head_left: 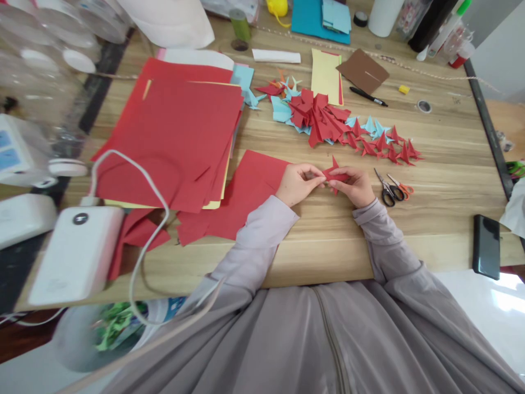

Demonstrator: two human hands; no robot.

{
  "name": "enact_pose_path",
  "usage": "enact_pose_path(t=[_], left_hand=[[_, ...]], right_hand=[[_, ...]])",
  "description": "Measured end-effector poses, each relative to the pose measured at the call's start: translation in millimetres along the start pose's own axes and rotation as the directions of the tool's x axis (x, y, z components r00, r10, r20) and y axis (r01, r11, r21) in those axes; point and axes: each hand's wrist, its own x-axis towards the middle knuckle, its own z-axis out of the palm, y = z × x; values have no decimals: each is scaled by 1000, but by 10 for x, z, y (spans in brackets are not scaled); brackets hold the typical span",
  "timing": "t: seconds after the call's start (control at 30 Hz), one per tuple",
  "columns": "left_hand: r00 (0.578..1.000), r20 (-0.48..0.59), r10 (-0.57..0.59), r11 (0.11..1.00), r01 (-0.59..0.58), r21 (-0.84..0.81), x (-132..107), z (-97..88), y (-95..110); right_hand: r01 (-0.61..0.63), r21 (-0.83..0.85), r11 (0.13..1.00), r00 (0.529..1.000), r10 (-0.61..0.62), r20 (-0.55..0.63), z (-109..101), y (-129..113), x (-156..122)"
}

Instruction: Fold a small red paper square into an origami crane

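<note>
Both hands meet over the wooden table (pixel 320 241), pinching a small folded red paper figure (pixel 334 174). My left hand (pixel 297 183) grips its left end with curled fingers. My right hand (pixel 355 185) holds the right part, fingers closed around it. A red paper sheet (pixel 250 191) lies flat just left of my left hand. A row of finished red and light-blue folded figures (pixel 348 131) lies beyond my hands.
A stack of red sheets (pixel 172 137) covers the left of the table. Scissors (pixel 389 190) lie right of my right hand. A black phone (pixel 486 245) sits near the right front edge. A white power bank (pixel 76 254) with cable lies front left. A pen (pixel 368 96) and brown card (pixel 363 70) lie farther back.
</note>
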Motion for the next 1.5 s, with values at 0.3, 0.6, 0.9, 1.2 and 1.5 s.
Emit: enact_pose_path(t=[0.3,0.6,0.9,1.2,1.5], left_hand=[[1000,2,-20,1000,20,-15,1,6,2],[999,-4,-53,996,53,-70,9,29,-12],[997,7,-81,993,81,-91,4,27,18],[992,28,-126,977,129,-171,5,29,19],[987,67,-149,956,161,-246,21,12,-11]], right_hand=[[-7,15,1000,1000,7,16,1,-14,-8],[-8,33,999,1000,8,6,13,-14,-9],[-11,33,999,1000,10,25,4,-2,-11],[-12,34,999,999,11,34,11,-31,-22],[0,28,1000,1000,0,23,9,-13,-21]])
